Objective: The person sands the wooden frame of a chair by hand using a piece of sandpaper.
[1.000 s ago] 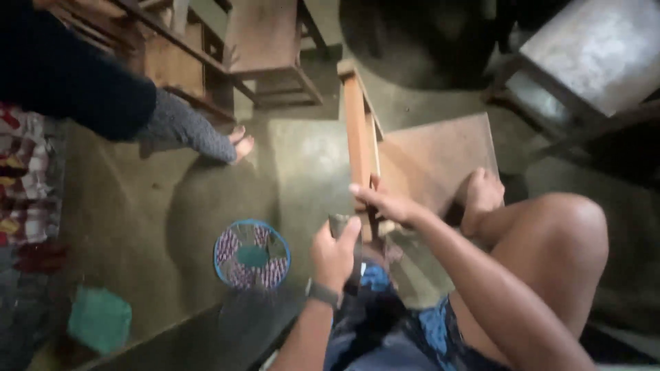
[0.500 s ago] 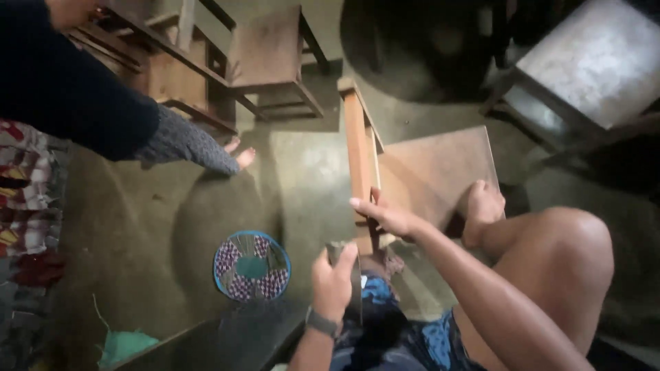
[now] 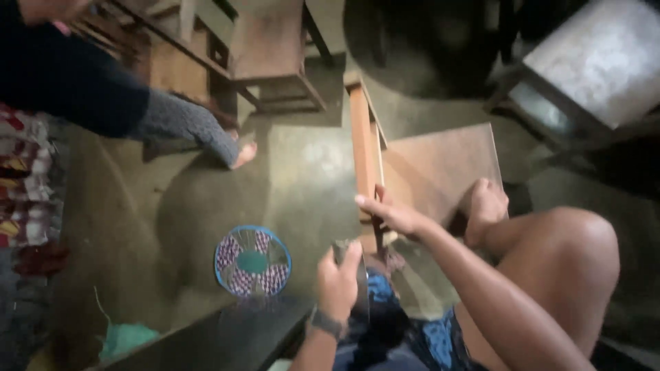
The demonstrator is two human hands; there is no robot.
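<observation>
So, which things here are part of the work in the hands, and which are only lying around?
In the work:
- left hand, gripping a small dark piece
- right hand, on the upright wooden bar
- flat brown board, foot resting on it

Lying about:
- round blue woven fan on the floor
- green cloth
- wooden stool
- another person's sleeve

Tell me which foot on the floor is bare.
The person's own foot, resting on the flat brown board beside the right hand. The co-worker's foot wears a grey legging.
</observation>
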